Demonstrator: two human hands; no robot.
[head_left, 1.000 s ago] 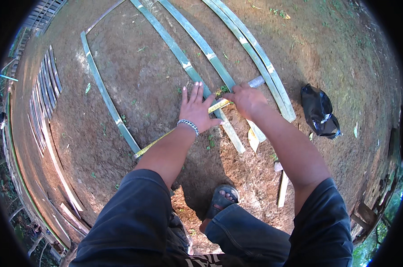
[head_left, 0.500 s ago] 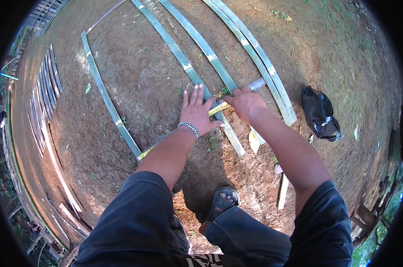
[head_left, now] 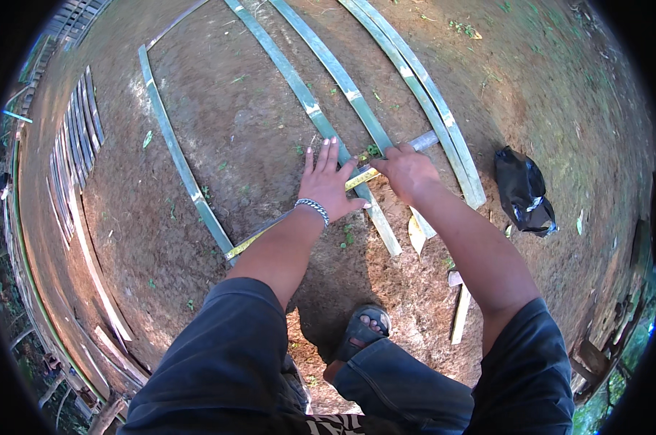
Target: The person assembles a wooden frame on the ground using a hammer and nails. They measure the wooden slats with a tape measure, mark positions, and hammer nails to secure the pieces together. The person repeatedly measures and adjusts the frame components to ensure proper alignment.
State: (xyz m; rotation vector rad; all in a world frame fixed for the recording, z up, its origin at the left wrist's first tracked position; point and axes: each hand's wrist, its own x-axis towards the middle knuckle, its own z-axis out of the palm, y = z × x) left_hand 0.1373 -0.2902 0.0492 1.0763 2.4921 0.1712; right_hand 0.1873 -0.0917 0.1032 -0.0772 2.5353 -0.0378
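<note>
My left hand, a chain bracelet at its wrist, lies flat with fingers spread across a green bamboo strip. A yellow tape measure crosses that strip and stretches left beneath my left forearm, reappearing at the foot of the leftmost strip. Closed fingers of my right hand press down on the tape's right part, where it meets another bamboo strip. The fingertips are partly hidden. A grey crosspiece shows beyond my right hand, lying across under the strips.
Two bamboo strips lie side by side on the right. A black plastic bag rests on the dirt beyond them. Near my right forearm is a hammer-like tool with a pale handle. Several slats lie at the far left.
The whole view has shifted slightly to the right. Both hands keep practically the same places on the strips and tape measure.
</note>
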